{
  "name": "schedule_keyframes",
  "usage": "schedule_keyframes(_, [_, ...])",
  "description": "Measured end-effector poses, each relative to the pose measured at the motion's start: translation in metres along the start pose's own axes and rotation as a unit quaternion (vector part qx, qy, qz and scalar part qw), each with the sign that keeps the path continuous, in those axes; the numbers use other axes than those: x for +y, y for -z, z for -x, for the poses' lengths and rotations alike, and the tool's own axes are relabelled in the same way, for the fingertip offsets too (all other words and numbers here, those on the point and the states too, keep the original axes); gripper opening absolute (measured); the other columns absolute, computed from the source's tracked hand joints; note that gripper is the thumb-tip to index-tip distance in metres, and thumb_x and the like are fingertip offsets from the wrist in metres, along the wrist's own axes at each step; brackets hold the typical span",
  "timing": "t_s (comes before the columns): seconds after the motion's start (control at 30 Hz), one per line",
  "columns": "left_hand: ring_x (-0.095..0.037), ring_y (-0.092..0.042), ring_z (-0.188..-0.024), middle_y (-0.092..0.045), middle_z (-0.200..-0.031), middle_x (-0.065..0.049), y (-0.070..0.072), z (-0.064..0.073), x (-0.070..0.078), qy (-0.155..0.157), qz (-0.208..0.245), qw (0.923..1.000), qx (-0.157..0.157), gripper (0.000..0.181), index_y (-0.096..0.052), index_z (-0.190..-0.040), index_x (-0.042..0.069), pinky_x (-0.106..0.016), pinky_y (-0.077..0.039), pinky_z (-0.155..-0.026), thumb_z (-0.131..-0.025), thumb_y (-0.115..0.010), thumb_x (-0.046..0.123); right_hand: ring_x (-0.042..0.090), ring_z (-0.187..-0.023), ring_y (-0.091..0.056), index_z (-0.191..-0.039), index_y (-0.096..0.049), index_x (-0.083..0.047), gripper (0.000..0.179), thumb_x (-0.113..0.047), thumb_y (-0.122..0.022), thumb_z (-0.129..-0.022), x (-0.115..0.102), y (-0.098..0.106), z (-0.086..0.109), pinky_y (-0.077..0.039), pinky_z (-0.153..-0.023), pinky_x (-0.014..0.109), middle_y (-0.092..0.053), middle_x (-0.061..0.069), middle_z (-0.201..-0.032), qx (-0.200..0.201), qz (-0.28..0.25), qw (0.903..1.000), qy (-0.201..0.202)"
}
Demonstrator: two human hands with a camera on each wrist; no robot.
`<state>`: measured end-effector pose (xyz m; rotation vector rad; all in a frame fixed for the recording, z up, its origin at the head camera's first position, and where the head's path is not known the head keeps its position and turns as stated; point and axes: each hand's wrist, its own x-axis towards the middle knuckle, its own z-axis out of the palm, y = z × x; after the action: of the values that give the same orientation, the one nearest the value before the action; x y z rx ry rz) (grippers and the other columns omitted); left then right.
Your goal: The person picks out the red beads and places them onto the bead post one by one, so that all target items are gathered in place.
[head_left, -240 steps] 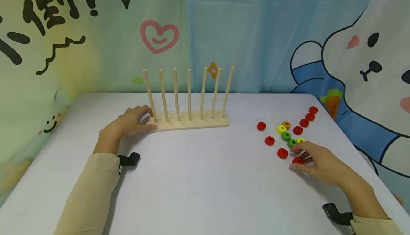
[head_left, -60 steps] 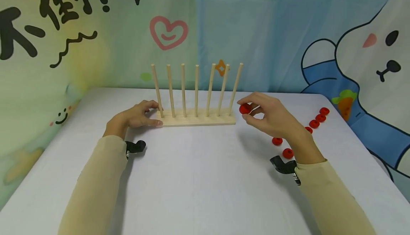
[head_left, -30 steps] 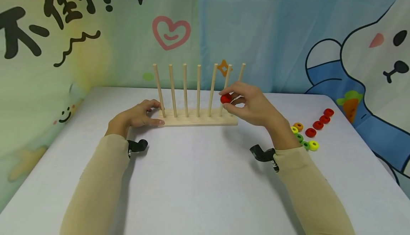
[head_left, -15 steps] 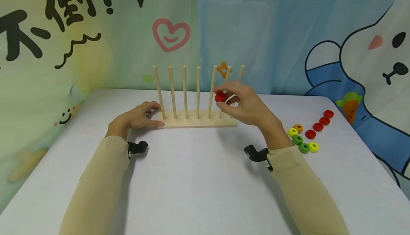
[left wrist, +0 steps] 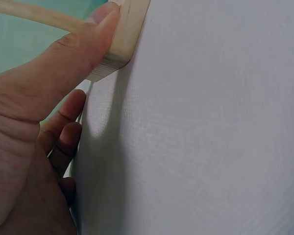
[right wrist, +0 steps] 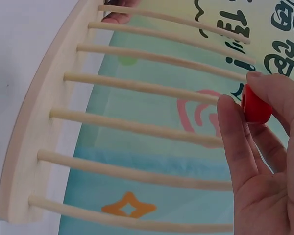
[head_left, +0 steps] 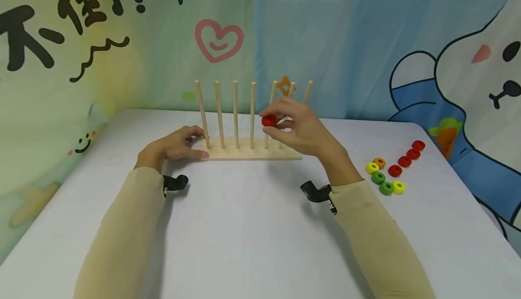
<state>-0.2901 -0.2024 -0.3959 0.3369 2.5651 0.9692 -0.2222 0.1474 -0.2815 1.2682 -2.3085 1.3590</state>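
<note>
A wooden peg rack (head_left: 252,154) with a row of upright dowels stands toward the back of the table. My left hand (head_left: 175,146) grips its left end, thumb along the front edge and fingers behind. In the left wrist view the thumb (left wrist: 83,44) presses on the corner of the base. My right hand (head_left: 295,125) pinches a red bead (head_left: 268,120) between thumb and fingertips, raised in front of the dowels right of the middle. In the right wrist view the bead (right wrist: 256,105) shows its hole, near the upper part of the dowels. No bead sits on the visible dowels.
Several red beads (head_left: 404,161) lie in a slanting line at the right of the white table (head_left: 244,235). Beside them are an orange bead (head_left: 379,162), two yellow beads (head_left: 398,187) and two green beads (head_left: 386,188). The right forearm covers part of the table. A printed curtain (head_left: 305,27) hangs behind.
My right hand has picked up a red bead from the right side of the table and carried it leftward to the dowels, moving left past the rightmost ones. The left hand keeps its hold.
</note>
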Motion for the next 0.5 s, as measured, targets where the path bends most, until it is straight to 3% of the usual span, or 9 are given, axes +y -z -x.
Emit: schedule_keyframes(0.5, [-0.037,-0.029,-0.135,-0.033,-0.150,-0.008,0.000,0.002,0.003,-0.004,0.009,0.9999,0.003,0.066,-0.050,-0.130,0.020,-0.061,-0.021,-0.111,-0.077,-0.084,0.041,0.027,-0.087,-0.064,-0.113,-0.065,0.004,0.027,0.011,-0.063,-0.087,-0.012,-0.009,-0.012,-0.058,-0.079,0.037,-0.058,0.018,-0.111,-0.011,0.003,0.9999,-0.003])
